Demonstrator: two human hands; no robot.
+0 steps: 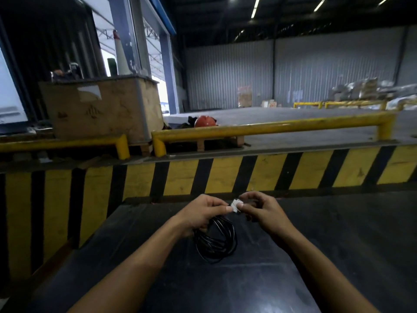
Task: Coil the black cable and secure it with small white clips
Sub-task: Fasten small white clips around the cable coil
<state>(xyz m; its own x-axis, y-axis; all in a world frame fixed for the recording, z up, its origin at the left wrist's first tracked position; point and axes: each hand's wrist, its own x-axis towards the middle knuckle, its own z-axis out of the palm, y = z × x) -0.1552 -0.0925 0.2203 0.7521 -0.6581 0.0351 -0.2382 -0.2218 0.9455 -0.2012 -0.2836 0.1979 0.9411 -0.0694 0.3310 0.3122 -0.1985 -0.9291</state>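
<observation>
**Both hands meet on a white clip above the coiled cable**

Head view: two bare forearms reach in from the near edge over a dark, glossy table (259, 290). The left hand (200, 213) is clenched around the top of the black cable (215, 241), which is wound into a loose coil of several loops. The coil hangs from that fist and droops toward the table between the two wrists; whether its lowest loop touches the surface cannot be told.

Up at the fingertips, a small white clip (235, 206) sits pinched between the two hands. The left thumb and forefinger press it from the left, and the right hand (262, 210) grips it from the right with thumb and curled fingers. The clip is just above the top of the coil, right where the loops gather in the left hand. Whether it already wraps the strands is too small to make out.

Beyond the far edge of the table runs a yellow-and-black striped barrier (225, 175). Above it sits a yellow rail (270, 126). Far left stands a worn crate (101, 109), and an orange helmet (204, 121) lies behind the rail.
</observation>
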